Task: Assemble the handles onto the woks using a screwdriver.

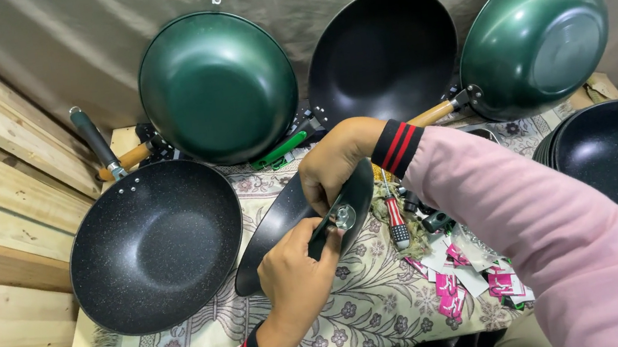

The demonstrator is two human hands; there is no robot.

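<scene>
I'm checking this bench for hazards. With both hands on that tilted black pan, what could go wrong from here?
The black pan is held on edge between the left hand and right hand, so it could slip and pinch fingers near the metal bracket. The screwdriver beside it might get knocked off. The green pan leaning on the backdrop could slide down.

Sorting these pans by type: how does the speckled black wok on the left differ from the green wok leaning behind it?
The speckled black wok lies flat on the patterned cloth, bowl up; the green wok leans against the backdrop. The black wok has a speckled matte finish; the green wok is smooth and glossy. Both are round, deep and handled.
</scene>
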